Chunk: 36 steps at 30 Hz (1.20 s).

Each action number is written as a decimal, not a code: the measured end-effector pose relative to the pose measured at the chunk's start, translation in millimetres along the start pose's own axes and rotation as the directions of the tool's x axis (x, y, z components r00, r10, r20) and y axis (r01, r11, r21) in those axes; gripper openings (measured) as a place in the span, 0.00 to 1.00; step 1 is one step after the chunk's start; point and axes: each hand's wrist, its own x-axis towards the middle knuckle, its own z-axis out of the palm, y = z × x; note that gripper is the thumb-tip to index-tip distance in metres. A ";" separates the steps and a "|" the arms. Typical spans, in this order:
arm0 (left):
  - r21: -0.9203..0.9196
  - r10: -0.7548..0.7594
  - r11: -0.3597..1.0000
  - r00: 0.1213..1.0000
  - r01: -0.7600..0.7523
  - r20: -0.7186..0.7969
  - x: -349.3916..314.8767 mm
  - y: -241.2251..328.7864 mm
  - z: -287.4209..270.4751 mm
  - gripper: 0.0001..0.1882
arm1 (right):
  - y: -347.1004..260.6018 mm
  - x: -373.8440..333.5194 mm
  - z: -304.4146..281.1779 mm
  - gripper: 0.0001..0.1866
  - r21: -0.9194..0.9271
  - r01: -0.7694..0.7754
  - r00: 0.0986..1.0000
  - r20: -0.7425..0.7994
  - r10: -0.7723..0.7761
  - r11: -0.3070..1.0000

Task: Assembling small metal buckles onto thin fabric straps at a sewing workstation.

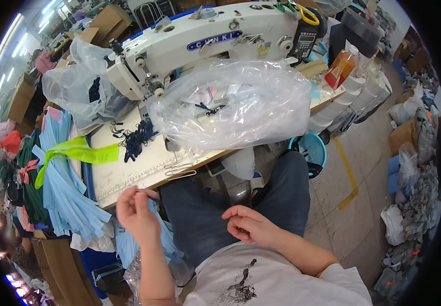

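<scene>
My left hand (pixel 140 211) is raised just off the front edge of the sewing table (pixel 123 176), thumb and fingers pinched together. A small dark bit shows beside its fingertips, too small to name. Over my lap, my right hand (pixel 251 227) is curled closed, with something dark partly hidden in the palm. A tangled pile of dark navy cords (pixel 138 138) lies on the table ahead of my left hand. To its right, a large clear plastic bag (pixel 251 109) covers the sewing bed, with a few dark cords on or in it. A bent wire piece (pixel 180 171) rests at the table's edge.
A white sewing machine (pixel 195 43) spans the back of the table. Light blue fabric strips (pixel 65 168) and a neon yellow strip (pixel 77 150) hang at the left. A blue basket (pixel 314 150) stands on the floor at right. An orange bottle (pixel 340 69) sits at the table's right end.
</scene>
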 end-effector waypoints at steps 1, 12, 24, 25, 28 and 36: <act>-0.111 -0.089 0.989 0.991 0.100 0.104 -13.8 2.7 1.9 0.12 | 0.2 -0.7 1.5 0.07 -0.038 0.018 1.000 -0.015 -0.019 0.999; -0.200 -0.678 0.614 0.640 0.763 0.362 -86.4 4.9 26.6 0.14 | -2.0 10.1 -0.8 0.07 0.126 0.015 1.000 -0.024 -0.012 0.992; 0.082 -0.446 0.882 0.767 0.464 0.462 -93.9 26.8 36.3 0.08 | 8.5 5.1 -15.0 0.12 0.240 0.132 0.982 0.098 -0.159 0.962; 0.079 -0.489 0.857 0.757 0.509 0.434 -95.1 30.7 38.1 0.07 | 7.3 4.7 -14.0 0.12 0.240 0.129 0.982 0.100 -0.157 0.962; 0.057 -0.523 0.827 0.729 0.559 0.442 -95.4 32.4 35.2 0.08 | 4.4 3.5 -12.1 0.10 0.230 0.146 0.984 0.070 -0.166 0.962; 0.047 -0.466 0.855 0.724 0.517 0.509 -97.5 31.4 30.6 0.09 | 9.8 5.9 -14.5 0.09 0.246 0.221 0.961 0.112 -0.254 0.944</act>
